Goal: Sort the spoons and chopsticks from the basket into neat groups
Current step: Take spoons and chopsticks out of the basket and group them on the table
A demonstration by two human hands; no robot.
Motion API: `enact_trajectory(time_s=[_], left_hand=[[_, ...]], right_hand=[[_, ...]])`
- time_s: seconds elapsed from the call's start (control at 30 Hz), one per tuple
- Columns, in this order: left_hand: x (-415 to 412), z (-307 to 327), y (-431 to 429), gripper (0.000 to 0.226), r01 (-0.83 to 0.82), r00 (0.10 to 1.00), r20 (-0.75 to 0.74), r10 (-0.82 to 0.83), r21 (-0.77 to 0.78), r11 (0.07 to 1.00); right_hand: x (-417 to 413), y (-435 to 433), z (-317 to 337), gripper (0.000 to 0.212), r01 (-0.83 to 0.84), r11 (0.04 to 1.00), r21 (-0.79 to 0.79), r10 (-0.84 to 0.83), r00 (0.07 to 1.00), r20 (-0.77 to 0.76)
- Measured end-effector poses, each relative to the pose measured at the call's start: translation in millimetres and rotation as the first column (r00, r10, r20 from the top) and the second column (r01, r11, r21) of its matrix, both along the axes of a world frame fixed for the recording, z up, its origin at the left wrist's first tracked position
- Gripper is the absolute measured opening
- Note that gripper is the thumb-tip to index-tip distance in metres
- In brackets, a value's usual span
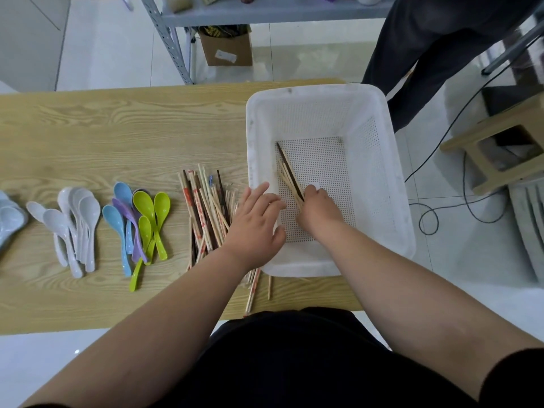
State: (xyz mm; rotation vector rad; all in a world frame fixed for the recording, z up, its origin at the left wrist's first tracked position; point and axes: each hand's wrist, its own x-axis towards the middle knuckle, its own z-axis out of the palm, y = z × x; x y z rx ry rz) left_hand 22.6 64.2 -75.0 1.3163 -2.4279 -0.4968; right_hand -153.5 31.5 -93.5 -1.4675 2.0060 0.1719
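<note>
Leaning in from 6 o'clock in a dark top, stretching both bare forearms across the near edge of the table. Curling the right hand round the chopsticks lying on the perforated floor of the white basket, tips fanning toward 11 o'clock from the fist. Keeping the left hand released, fingers spread and grasping nothing, at 9 o'clock of the right, over the basket's left rim; not telling whether touching it.

Seeing nothing else inside the basket, so probably emptying it with this handful. Already lying on the table at 9 o'clock of the basket: the chopstick pile just beside it, roughly aligned but ragged, a few sticks straggling toward 6 o'clock past the basket's near corner; then coloured spoons; then white spoons; then pale blue spoons, cropped at the edge.

Judging the job nearly finished: remaining, carrying this handful across to the pile and squaring up the groups, the pile and the overlapping coloured spoons looking least tidy.
</note>
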Motion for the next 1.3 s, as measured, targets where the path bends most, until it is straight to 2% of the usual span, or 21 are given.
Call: enact_trajectory(time_s=[0.17,0.3,0.43,0.57,0.67,0.83,1.0,1.13,1.2,1.3], left_hand=[[0,-1,0,0.04,-0.008,1.0,-0.006,0.008,0.001,1.0],[-1,0,0,0.041,0.003,1.0,0.001,-0.003,0.006,1.0],[-1,1,-1,0.042,0.006,1.0,0.02,-0.007,0.018,1.0],[0,4,-2,0.045,0.025,0.998,0.054,-0.027,0.035,0.999],[6,7,-3,0.045,0.055,0.997,0.047,-0.057,0.039,0.998],[33,13,6,0.047,0.056,0.998,0.032,-0.058,0.071,0.996],[85,10,26,0.054,-0.103,0.995,0.032,0.098,0.2,0.974],[133,2,46,0.05,-0.196,0.973,0.175,0.15,0.284,0.939],[156,-2,60,0.047,-0.243,0.956,0.236,0.177,0.29,0.926],[186,-10,83,0.053,-0.216,0.93,0.353,0.1,0.306,0.927]], right_hand=[[-22,6,-1,0.029,0.038,0.999,0.036,-0.036,0.997,-0.067],[-18,8,-1,0.034,-0.01,0.999,0.04,0.015,0.991,-0.134],[-17,6,0,0.046,-0.02,0.998,0.057,0.027,0.992,-0.125],[-18,5,0,0.035,0.022,0.994,0.106,-0.008,0.991,-0.136],[-19,8,2,0.025,0.074,0.995,0.063,-0.07,0.995,-0.071],[-18,9,31,0.02,0.03,0.995,-0.097,-0.03,1.0,0.011],[6,1,89,0.022,0.113,0.938,-0.329,-0.058,0.983,0.174],[62,5,118,0.023,0.155,0.937,-0.314,-0.031,0.93,0.366],[98,17,118,0.023,0.082,0.957,-0.279,0.037,0.917,0.396],[149,37,99,0.03,-0.007,0.983,-0.186,0.082,0.912,0.401]])
